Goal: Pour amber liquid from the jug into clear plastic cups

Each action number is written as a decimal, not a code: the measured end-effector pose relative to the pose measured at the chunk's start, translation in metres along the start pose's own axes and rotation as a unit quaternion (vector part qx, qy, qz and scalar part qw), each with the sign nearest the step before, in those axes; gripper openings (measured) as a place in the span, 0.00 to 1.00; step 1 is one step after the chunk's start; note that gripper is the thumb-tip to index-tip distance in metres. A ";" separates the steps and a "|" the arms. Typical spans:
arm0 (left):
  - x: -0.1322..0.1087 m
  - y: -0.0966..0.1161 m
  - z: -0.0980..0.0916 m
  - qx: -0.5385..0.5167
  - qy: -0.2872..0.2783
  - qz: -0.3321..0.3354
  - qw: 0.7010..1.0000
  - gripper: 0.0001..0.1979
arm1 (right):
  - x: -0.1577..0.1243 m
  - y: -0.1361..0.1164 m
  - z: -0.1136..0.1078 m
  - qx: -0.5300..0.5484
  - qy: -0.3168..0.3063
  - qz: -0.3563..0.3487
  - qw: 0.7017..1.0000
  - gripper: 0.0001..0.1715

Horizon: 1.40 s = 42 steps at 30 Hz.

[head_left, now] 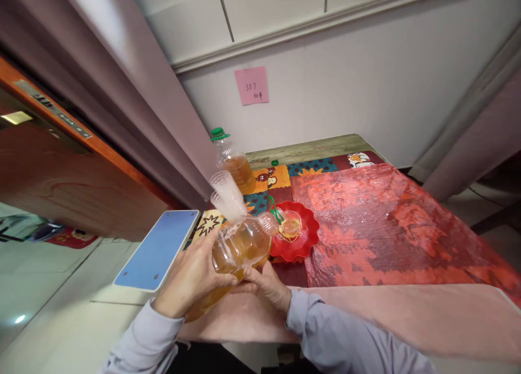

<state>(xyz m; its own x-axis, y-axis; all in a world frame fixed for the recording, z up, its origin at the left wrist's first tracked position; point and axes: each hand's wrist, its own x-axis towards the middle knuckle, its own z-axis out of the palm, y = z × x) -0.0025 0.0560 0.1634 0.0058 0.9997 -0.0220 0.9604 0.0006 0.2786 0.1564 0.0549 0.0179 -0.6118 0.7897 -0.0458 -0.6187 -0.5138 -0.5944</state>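
Both my hands hold a large clear plastic bottle (242,246) of amber liquid, tilted with its mouth toward a small clear cup (292,224). My left hand (195,273) wraps the bottle's left side. My right hand (266,287) supports it from below and the right. The cup contains some yellowish liquid and stands on a red scalloped plate (307,246). By the bottle's mouth is a green piece (274,208), perhaps a handle or ring. Whether liquid is flowing is hard to make out. Stacked clear plastic cups (227,194) stand just behind the bottle.
A second bottle (238,170) with a green cap stands at the back left. A loose green cap (274,162) lies near the table's back edge. Red patterned plastic (366,227) covers the table's right part. A blue stool (158,250) is on the left, near a wooden door (81,168).
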 end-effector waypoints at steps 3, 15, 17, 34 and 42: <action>0.000 0.003 -0.001 -0.002 -0.010 -0.003 1.000 0.51 | 0.000 0.000 -0.001 -0.005 -0.005 0.003 1.000 0.52; 0.000 -0.007 0.006 0.009 -0.004 -0.008 1.000 0.52 | 0.002 -0.002 -0.002 -0.015 -0.001 -0.005 1.000 0.51; 0.000 -0.008 0.007 -0.002 0.009 0.006 1.000 0.52 | 0.005 -0.003 -0.002 -0.045 0.020 -0.038 0.998 0.49; -0.031 -0.024 0.046 -0.359 0.150 -0.010 0.921 0.53 | -0.012 -0.074 0.046 -0.331 0.032 -0.155 0.930 0.60; -0.031 -0.050 0.103 -0.484 0.243 -0.037 0.840 0.62 | 0.004 -0.060 0.042 -0.554 -0.007 -0.171 0.815 0.58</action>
<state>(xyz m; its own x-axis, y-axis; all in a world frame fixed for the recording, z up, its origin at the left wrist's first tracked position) -0.0225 0.0231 0.0515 -0.3842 0.8869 0.2563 0.2749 -0.1552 0.9489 0.1705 0.0743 0.0867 -0.5075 0.8153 0.2789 0.0649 0.3589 -0.9311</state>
